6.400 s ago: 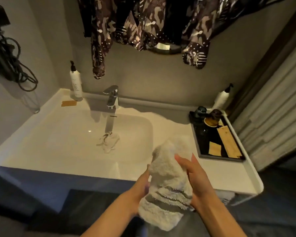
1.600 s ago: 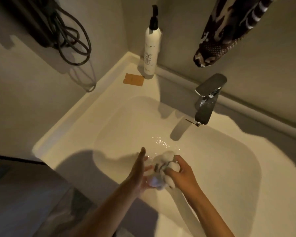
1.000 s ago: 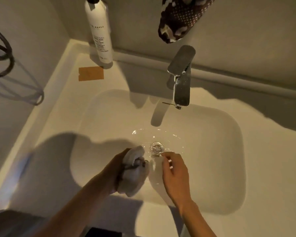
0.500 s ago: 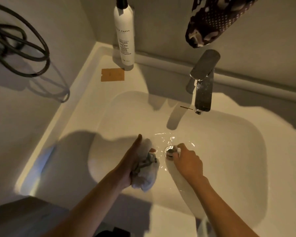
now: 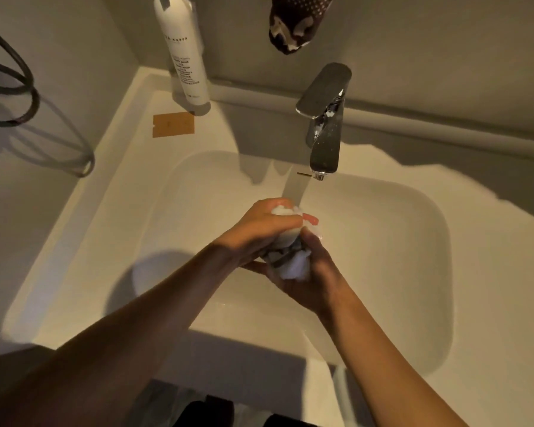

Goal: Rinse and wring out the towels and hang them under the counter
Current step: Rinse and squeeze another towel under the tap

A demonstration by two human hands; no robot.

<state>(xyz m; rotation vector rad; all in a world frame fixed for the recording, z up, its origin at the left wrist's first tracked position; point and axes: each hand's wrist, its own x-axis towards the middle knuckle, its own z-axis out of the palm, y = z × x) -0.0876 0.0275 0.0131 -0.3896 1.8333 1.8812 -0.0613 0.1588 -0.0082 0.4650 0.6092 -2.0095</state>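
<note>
Head view: a wide white sink [image 5: 413, 241] fills the scene, with the tap [image 5: 324, 118] at the back and a bottle [image 5: 184, 50] in the corner. Over the basin both hands clamp one small towel [image 5: 290, 257] — the left hand [image 5: 259, 229] wrapped round its top, the right hand [image 5: 302, 275] cupped under the lower end. This looks like the wringing step. Next, I'd judge, comes a firm opposite twist until it stops dripping, then carrying it down to hang under the counter.
</note>
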